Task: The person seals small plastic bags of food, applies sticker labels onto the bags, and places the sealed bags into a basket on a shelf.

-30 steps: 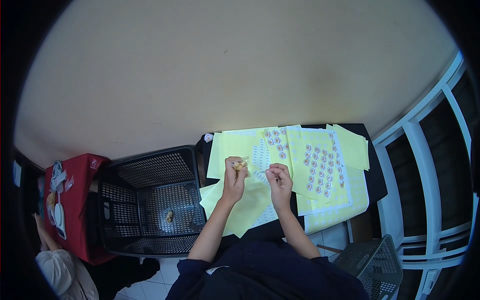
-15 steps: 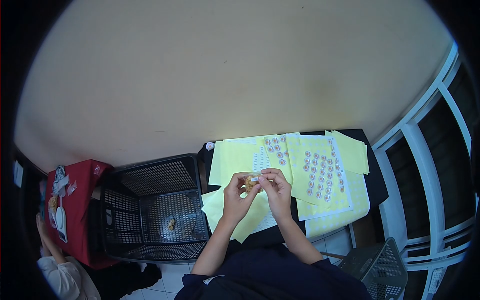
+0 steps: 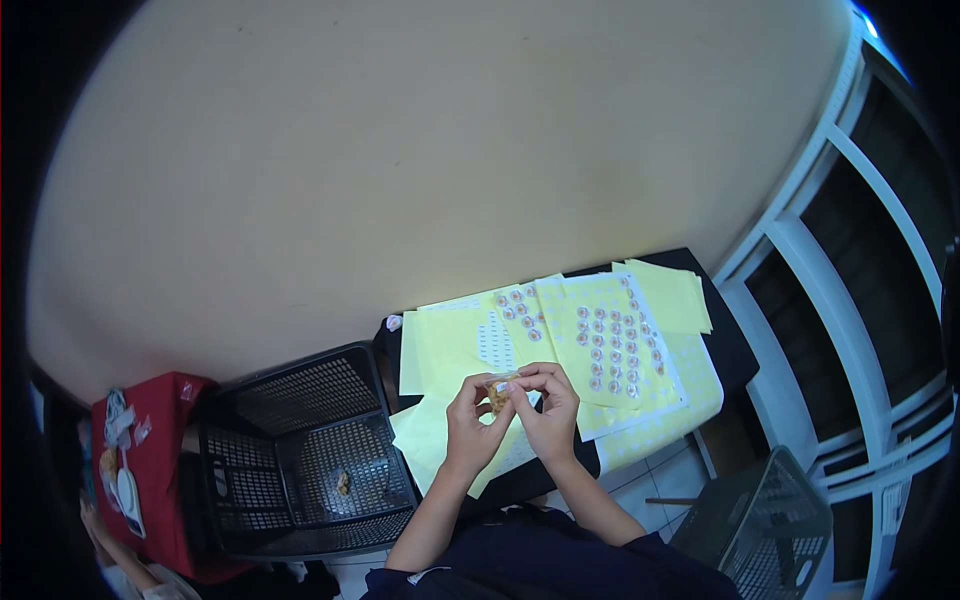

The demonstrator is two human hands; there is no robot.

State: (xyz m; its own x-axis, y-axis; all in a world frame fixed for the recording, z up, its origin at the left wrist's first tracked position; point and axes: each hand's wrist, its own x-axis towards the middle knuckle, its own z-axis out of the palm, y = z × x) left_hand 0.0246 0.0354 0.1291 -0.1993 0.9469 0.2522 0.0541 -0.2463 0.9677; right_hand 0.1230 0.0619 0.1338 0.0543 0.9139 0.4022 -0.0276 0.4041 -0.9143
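Both hands hold a small clear packet (image 3: pixel 496 402) of golden-brown snack pieces above the table. My left hand (image 3: pixel 470 422) is closed around the packet's left side. From the right, my right hand (image 3: pixel 548 408) grips the upper edge, and its thumb presses on a small white label on the front. The fingers partly hide the packet. Beneath and beyond the hands lie yellow sticker sheets (image 3: pixel 440 345), some with rows of small white labels. To the right, a sheet carries several round stickers (image 3: pixel 610 350) with a reddish-orange print.
At left stands a black plastic crate (image 3: pixel 300 440) with one snack packet (image 3: pixel 343 484) inside. Beyond it, a red-covered table (image 3: pixel 165 430) bears a white scale (image 3: pixel 130 500), near another person's arm (image 3: pixel 110 545). A dark green basket (image 3: pixel 770 530) sits at lower right. A wall rises behind the table.
My view has tilted, so the table appears rotated. The right thumb has shifted lower over the white label on the packet. Both hands keep hold of it.
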